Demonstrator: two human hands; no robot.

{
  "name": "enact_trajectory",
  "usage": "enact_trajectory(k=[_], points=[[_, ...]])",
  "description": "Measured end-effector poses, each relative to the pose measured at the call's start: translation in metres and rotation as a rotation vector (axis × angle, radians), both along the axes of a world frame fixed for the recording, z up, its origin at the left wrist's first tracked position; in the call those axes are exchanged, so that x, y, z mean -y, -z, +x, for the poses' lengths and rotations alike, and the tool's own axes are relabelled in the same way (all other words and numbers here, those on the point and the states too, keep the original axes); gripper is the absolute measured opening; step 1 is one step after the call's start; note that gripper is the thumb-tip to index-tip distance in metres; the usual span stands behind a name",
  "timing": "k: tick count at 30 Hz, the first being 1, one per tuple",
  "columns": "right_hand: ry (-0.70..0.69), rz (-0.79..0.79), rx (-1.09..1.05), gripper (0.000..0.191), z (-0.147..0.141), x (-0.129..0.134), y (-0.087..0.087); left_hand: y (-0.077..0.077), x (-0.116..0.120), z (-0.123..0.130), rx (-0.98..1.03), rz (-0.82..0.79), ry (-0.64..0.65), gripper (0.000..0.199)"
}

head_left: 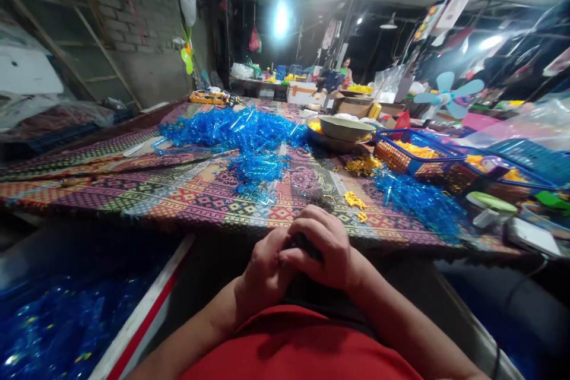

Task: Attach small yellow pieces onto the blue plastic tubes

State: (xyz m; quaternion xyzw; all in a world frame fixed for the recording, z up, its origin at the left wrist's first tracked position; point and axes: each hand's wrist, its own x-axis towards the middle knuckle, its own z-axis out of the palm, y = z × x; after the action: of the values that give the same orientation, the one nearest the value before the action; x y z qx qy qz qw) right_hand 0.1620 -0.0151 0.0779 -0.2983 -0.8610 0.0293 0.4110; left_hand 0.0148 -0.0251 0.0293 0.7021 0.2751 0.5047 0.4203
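While folded together, left grip (266, 268), right grip (321, 247), clamped on small dark object (303, 243), mostly hidden between them

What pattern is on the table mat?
The woven mat has colourful bands of diamonds, best seen in the head view.

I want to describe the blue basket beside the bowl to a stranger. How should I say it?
Find the long table with the patterned mat. Right of the big heap of blue plastic pieces sits a pale bowl. The blue mesh basket holding yellow pieces is the one nearest the bowl, not the similar basket farther right.
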Motion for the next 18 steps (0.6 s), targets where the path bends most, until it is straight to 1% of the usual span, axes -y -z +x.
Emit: enact_trajectory(k=[3,5,6,8,9,10,12,14,15,16,17,18], points=[[0.041,-0.087,-0.130,0.018,0.000,-0.006,0.013,0.001,-0.002,0.002,0.031,-0.133,-0.025,0.008],[-0.008,-0.193,-0.189,0.028,0.006,-0.011,0.020,0.002,-0.007,0.002,0.030,-0.305,0.036,0.006],[-0.060,-0.271,-0.199,0.037,0.012,-0.014,0.023,0.003,-0.010,0.000,0.028,-0.418,0.103,0.007],[-0.175,-0.436,-0.177,0.054,0.026,-0.016,0.025,0.005,-0.016,-0.005,0.050,-0.654,0.296,0.009],[-0.213,-0.482,-0.155,0.056,0.032,-0.015,0.025,0.006,-0.019,-0.007,0.078,-0.759,0.406,0.010],[-0.243,-0.496,-0.133,0.055,0.038,-0.015,0.024,0.006,-0.021,-0.010,0.109,-0.845,0.512,0.012],[-0.288,-0.456,-0.101,0.049,0.045,-0.013,0.021,0.007,-0.025,-0.014,0.161,-0.965,0.684,0.015],[-0.304,-0.417,-0.086,0.045,0.047,-0.012,0.021,0.006,-0.027,-0.014,0.167,-1.023,0.772,0.018],[-0.287,-0.416,-0.083,0.043,0.046,-0.012,0.021,0.006,-0.026,-0.014,0.148,-1.020,0.773,0.019],[-0.255,-0.417,-0.082,0.041,0.045,-0.013,0.023,0.005,-0.024,-0.012,0.121,-0.982,0.725,0.020],[-0.211,-0.416,-0.084,0.039,0.044,-0.013,0.024,0.005,-0.022,-0.011,0.093,-0.903,0.626,0.021],[-0.165,-0.411,-0.093,0.038,0.042,-0.014,0.027,0.005,-0.019,-0.009,0.066,-0.785,0.483,0.021]])
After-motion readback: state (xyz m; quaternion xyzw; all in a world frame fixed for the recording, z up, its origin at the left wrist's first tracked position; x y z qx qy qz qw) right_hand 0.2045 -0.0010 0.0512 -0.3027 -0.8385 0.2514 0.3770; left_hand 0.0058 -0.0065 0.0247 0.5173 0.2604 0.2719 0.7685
